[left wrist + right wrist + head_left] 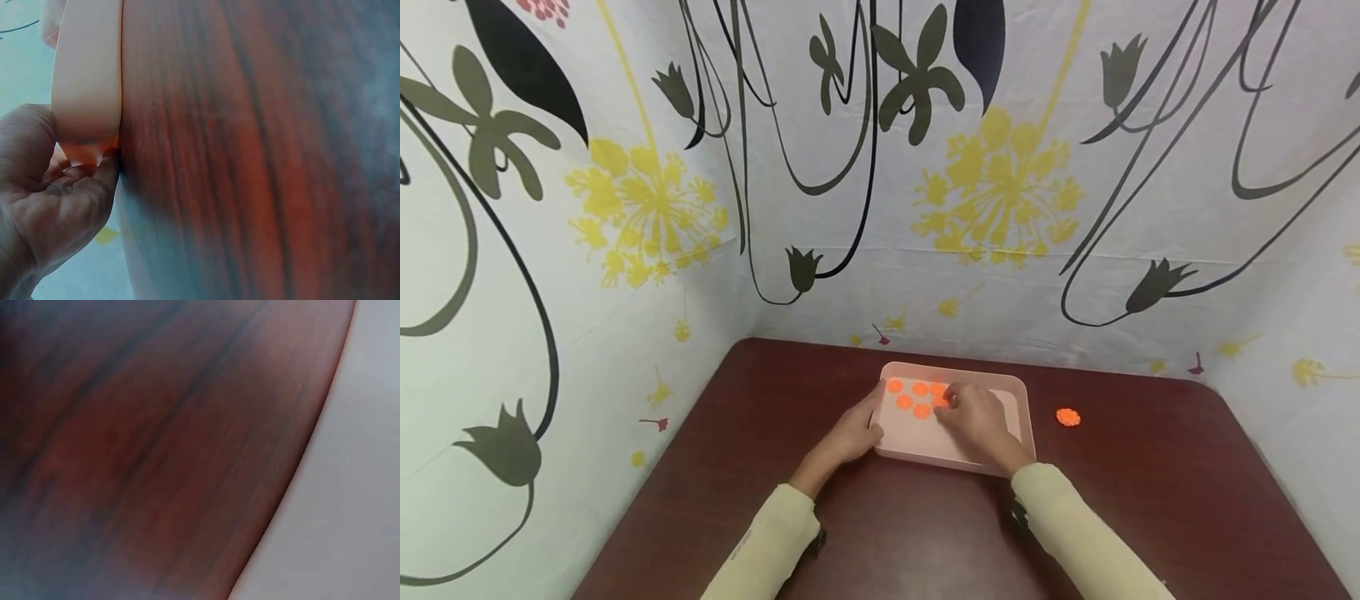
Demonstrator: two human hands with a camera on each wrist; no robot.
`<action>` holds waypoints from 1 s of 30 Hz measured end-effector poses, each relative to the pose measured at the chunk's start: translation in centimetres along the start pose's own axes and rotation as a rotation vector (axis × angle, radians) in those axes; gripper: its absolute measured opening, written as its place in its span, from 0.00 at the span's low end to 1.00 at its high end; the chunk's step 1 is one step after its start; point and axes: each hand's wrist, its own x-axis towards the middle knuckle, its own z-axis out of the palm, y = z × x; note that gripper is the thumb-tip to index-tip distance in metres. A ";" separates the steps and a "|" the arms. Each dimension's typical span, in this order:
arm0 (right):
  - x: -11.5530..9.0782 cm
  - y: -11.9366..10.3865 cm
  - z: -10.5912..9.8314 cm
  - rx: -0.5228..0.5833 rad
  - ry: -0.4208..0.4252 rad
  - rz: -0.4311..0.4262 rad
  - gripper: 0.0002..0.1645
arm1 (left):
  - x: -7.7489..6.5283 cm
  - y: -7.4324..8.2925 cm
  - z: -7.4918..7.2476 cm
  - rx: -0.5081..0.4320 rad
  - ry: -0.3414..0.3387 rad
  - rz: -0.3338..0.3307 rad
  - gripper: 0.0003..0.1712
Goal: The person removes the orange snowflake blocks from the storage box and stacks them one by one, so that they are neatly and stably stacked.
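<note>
A shallow pink tray (925,446) lies on the dark wooden table, with several flat, round orange pieces (904,402) in its left half. My left hand (855,429) grips the tray's left end; the left wrist view shows the thumb and curled fingers of that hand (69,206) around the tray wall (87,75). Over the middle of the tray, my right hand (977,414) has thumb and fingertips bent together at an orange piece (938,400), which it seems to pinch. The fingers partly cover that piece. In the right wrist view the hand is out of sight.
Right of the tray, an orange disc with a scalloped edge (1068,417) lies on the table (895,533). Patterned cloth (880,208) with flowers and stems hangs behind the table and at both sides.
</note>
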 end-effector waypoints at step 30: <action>-1.8 2.7 -5.3 0.027 0.117 -0.278 0.17 | -0.1 0.1 0.1 -0.035 -0.026 0.041 0.54</action>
